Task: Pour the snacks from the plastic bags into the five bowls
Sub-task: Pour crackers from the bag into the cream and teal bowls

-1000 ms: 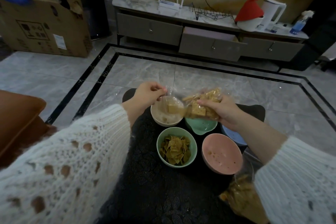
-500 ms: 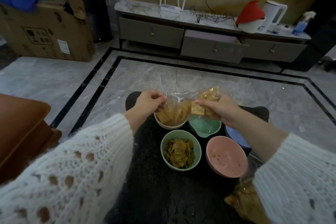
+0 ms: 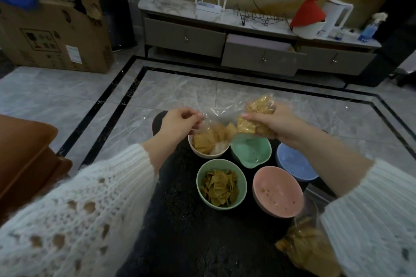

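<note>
A clear plastic bag (image 3: 225, 114) of square crackers is stretched between both hands above the bowls. My left hand (image 3: 177, 120) pinches its open edge over the beige bowl (image 3: 203, 155). My right hand (image 3: 273, 123) squeezes the bag's full end above the mint bowl (image 3: 253, 153). Crackers lie in the beige bowl. The green bowl (image 3: 221, 184) holds triangular chips. The pink bowl (image 3: 278, 191) has only crumbs, and the blue bowl (image 3: 295, 164) looks bare inside. All five sit on a small dark table (image 3: 180, 220).
A second snack bag (image 3: 306, 245) lies at the table's near right, under my right sleeve. A brown leather seat (image 3: 24, 155) is at the left. A cardboard box (image 3: 51, 36) and a grey cabinet (image 3: 258, 51) stand across the tiled floor.
More crackers have slid from the bag into the beige bowl. My right hand has lifted the bag's full end slightly higher.
</note>
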Demonstrator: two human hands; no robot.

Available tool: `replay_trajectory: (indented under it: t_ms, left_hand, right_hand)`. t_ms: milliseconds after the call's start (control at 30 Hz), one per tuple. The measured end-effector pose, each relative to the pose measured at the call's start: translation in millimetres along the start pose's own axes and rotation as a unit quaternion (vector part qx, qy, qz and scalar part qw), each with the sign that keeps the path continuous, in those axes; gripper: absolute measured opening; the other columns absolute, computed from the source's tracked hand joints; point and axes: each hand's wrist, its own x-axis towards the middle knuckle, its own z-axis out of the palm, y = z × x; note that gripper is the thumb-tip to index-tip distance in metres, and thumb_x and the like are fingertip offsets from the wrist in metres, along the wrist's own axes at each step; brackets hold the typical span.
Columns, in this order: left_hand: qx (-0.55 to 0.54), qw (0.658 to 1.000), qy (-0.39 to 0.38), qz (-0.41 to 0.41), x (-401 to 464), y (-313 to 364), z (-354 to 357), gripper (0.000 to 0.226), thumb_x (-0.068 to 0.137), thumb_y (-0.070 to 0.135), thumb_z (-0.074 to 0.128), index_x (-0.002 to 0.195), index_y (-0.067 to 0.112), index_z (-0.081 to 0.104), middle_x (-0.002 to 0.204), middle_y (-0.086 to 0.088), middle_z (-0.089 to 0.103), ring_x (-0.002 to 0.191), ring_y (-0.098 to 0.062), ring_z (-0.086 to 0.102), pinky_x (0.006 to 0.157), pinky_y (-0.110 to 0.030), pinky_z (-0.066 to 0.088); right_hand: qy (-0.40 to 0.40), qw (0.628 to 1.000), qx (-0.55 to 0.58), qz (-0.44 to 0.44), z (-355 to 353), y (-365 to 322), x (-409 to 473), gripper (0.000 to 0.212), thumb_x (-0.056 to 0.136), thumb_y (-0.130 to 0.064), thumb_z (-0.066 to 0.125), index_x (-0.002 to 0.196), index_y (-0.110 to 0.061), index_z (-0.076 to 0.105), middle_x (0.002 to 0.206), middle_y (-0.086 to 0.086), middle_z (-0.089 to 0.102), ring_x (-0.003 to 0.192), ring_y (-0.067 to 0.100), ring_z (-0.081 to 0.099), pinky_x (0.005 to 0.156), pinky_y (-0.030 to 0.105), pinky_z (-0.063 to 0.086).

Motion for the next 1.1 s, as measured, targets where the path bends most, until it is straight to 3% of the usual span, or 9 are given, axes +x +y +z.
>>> replay_trajectory:
  t_ms: [233, 333, 433, 600, 700, 800, 867, 1000, 1100]
  left_hand:
    - [-0.012, 0.998, -0.024, -0.058, -5, -17, 7, 0.011, 0.09, 0.016, 0.068, 0.087, 0.006, 0.071, 0.077, -0.008, 0.07, 0.062, -0.01, 0.065, 0.052, -0.018, 0.053]
    - [-0.014, 0.999, -0.026, -0.036, -4, -9, 6, 0.012, 0.089, 0.018, 0.069, 0.09, 0.006, 0.072, 0.078, -0.005, 0.071, 0.066, -0.011, 0.066, 0.056, -0.019, 0.054]
    - [-0.004, 0.999, -0.032, -0.015, 1, -3, 3, 0.01, 0.088, 0.02, 0.07, 0.089, 0.011, 0.072, 0.079, -0.003, 0.073, 0.07, -0.011, 0.068, 0.061, -0.023, 0.053]
    - [-0.022, 0.995, -0.058, -0.074, -4, -17, 4, 0.011, 0.088, 0.019, 0.07, 0.087, 0.008, 0.073, 0.085, -0.009, 0.074, 0.074, -0.014, 0.068, 0.061, -0.022, 0.055]
    - [-0.035, 0.996, -0.052, -0.057, -4, -12, 2, 0.012, 0.089, 0.018, 0.069, 0.09, 0.007, 0.073, 0.087, -0.009, 0.074, 0.075, -0.013, 0.068, 0.063, -0.024, 0.053]
    - [-0.028, 0.999, -0.044, -0.015, -3, -2, -3, 0.015, 0.09, 0.017, 0.067, 0.095, 0.005, 0.073, 0.083, -0.006, 0.073, 0.073, -0.011, 0.069, 0.066, -0.024, 0.056]
    - [-0.011, 0.998, -0.046, -0.029, -6, -6, -4, 0.016, 0.091, 0.017, 0.067, 0.095, 0.004, 0.073, 0.083, -0.007, 0.073, 0.075, -0.013, 0.069, 0.069, -0.026, 0.058]
    - [-0.028, 0.998, -0.032, -0.052, -7, -17, -3, 0.012, 0.09, 0.018, 0.068, 0.089, 0.008, 0.073, 0.077, -0.003, 0.072, 0.078, -0.016, 0.068, 0.066, -0.026, 0.053]
    - [-0.041, 0.998, -0.02, -0.035, -4, -11, -5, 0.014, 0.09, 0.017, 0.067, 0.095, 0.004, 0.072, 0.081, -0.005, 0.072, 0.073, -0.013, 0.068, 0.068, -0.025, 0.055]
  right_hand:
    - [0.007, 0.998, -0.057, 0.016, 12, 6, -3, 0.039, 0.074, -0.015, 0.087, 0.108, -0.014, 0.068, 0.109, 0.015, 0.075, 0.1, 0.032, 0.074, 0.087, 0.055, 0.06]
    - [0.003, 0.999, -0.038, 0.011, 6, -5, -2, 0.037, 0.075, -0.012, 0.086, 0.108, -0.015, 0.068, 0.111, 0.015, 0.075, 0.102, 0.033, 0.074, 0.088, 0.055, 0.059]
    - [-0.005, 1.0, -0.018, 0.001, -2, -16, 2, 0.05, 0.074, -0.011, 0.085, 0.119, -0.007, 0.064, 0.115, 0.018, 0.074, 0.103, 0.035, 0.073, 0.089, 0.056, 0.058]
    - [0.003, 0.997, -0.047, 0.058, 4, 0, 1, 0.054, 0.072, -0.011, 0.088, 0.12, -0.011, 0.065, 0.114, 0.016, 0.073, 0.101, 0.033, 0.074, 0.083, 0.052, 0.061]
    - [-0.001, 0.998, -0.03, 0.046, 0, -8, -1, 0.056, 0.072, -0.011, 0.086, 0.123, -0.011, 0.063, 0.112, 0.014, 0.074, 0.098, 0.03, 0.075, 0.076, 0.046, 0.064]
    - [-0.013, 1.0, -0.003, 0.027, -4, -21, -1, 0.062, 0.067, -0.016, 0.086, 0.124, -0.009, 0.062, 0.111, 0.015, 0.075, 0.102, 0.032, 0.073, 0.087, 0.052, 0.06]
    - [-0.016, 0.999, -0.017, 0.04, 3, -18, -3, 0.056, 0.07, -0.015, 0.086, 0.121, -0.008, 0.063, 0.113, 0.017, 0.074, 0.101, 0.033, 0.073, 0.089, 0.053, 0.059]
    - [-0.007, 0.998, -0.005, 0.057, 15, -3, -5, 0.036, 0.077, -0.011, 0.083, 0.109, -0.016, 0.065, 0.098, 0.009, 0.075, 0.081, 0.023, 0.073, 0.074, 0.042, 0.062]
    - [-0.023, 0.999, -0.007, 0.035, 8, -14, -2, 0.031, 0.077, -0.011, 0.082, 0.102, -0.018, 0.066, 0.1, 0.009, 0.075, 0.09, 0.026, 0.073, 0.084, 0.047, 0.06]
